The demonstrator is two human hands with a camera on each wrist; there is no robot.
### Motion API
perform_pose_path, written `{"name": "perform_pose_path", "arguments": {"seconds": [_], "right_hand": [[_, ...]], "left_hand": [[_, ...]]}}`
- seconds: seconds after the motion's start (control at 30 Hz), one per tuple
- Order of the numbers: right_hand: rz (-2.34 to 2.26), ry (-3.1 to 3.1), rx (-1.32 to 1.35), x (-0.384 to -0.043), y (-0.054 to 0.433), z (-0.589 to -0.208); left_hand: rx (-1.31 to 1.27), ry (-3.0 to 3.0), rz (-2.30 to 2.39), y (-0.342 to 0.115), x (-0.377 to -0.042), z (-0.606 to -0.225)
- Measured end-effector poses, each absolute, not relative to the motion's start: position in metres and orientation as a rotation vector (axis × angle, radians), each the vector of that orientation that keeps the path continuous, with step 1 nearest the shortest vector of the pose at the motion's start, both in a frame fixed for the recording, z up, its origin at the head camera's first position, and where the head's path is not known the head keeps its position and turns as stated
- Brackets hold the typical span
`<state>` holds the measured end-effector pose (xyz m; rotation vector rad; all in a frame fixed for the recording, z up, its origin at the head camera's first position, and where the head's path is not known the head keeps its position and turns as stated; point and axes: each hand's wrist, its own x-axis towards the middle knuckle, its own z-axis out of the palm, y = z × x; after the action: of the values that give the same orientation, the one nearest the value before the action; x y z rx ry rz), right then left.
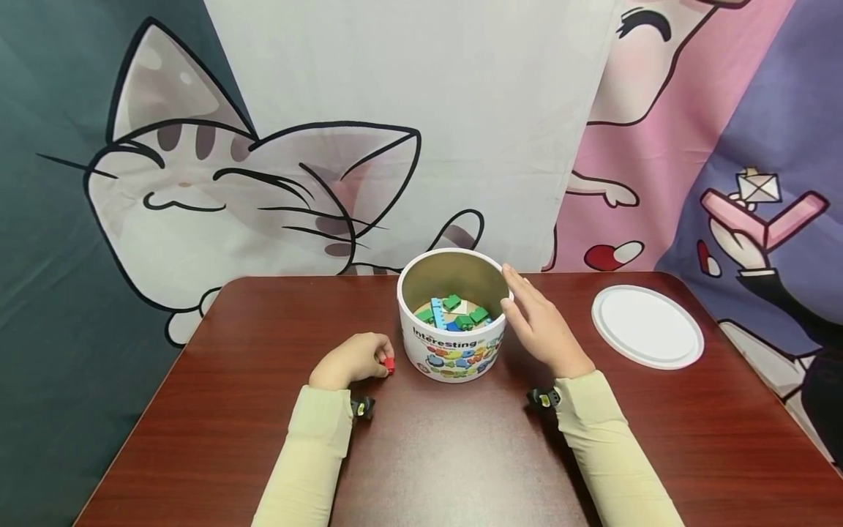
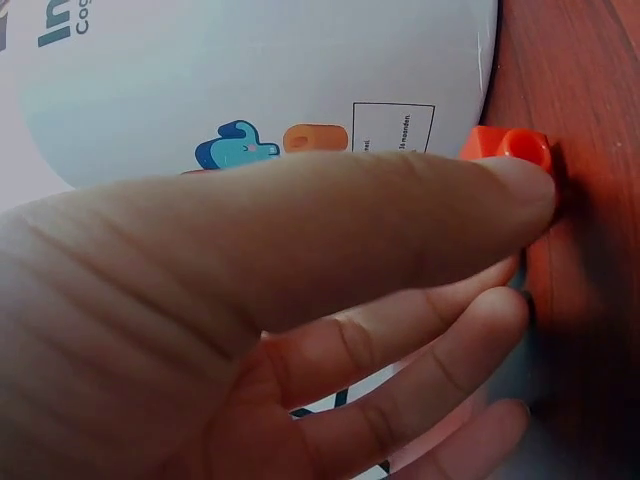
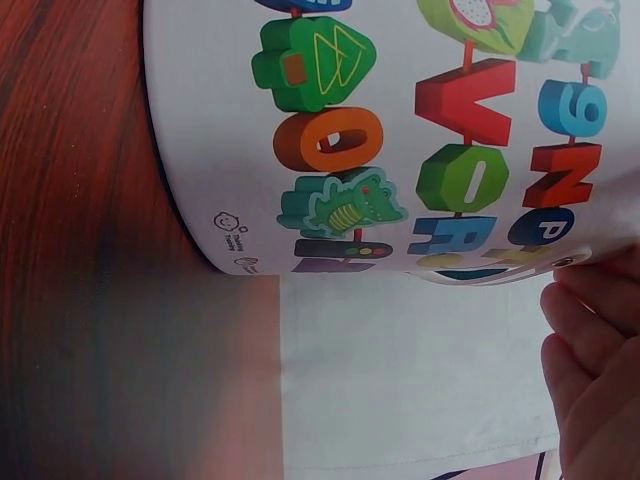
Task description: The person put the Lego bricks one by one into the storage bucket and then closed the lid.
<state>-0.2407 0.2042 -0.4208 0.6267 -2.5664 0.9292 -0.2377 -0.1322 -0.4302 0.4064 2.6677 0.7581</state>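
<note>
A small red toy brick (image 1: 389,364) is pinched between the thumb and fingers of my left hand (image 1: 358,359), low by the table at the left side of a round white tub (image 1: 453,350). In the left wrist view, one stud of the red brick (image 2: 525,147) shows past the thumb tip, close to the tub wall. My right hand (image 1: 541,327) rests against the tub's right side with its fingers extended near the rim. Inside the tub lie several green and blue bricks (image 1: 437,313). Printed letters and toys cover the tub's outside (image 3: 330,140).
A white round lid (image 1: 648,326) lies flat on the brown table (image 1: 454,454), to the right of the tub. Behind the table's far edge hangs a cloth backdrop (image 1: 421,66) with cartoon drawings.
</note>
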Motion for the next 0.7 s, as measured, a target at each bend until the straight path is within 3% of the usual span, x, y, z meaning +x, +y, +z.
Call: {"name": "perform_pose_path", "arguments": {"seconds": [0.7], "right_hand": [[0.934,-2.561,0.637,-0.2429,0.2041,-0.4223]], "left_hand": [[0.502,2.842,0.856,-0.1362,-0.2444,-0.4306]]}}
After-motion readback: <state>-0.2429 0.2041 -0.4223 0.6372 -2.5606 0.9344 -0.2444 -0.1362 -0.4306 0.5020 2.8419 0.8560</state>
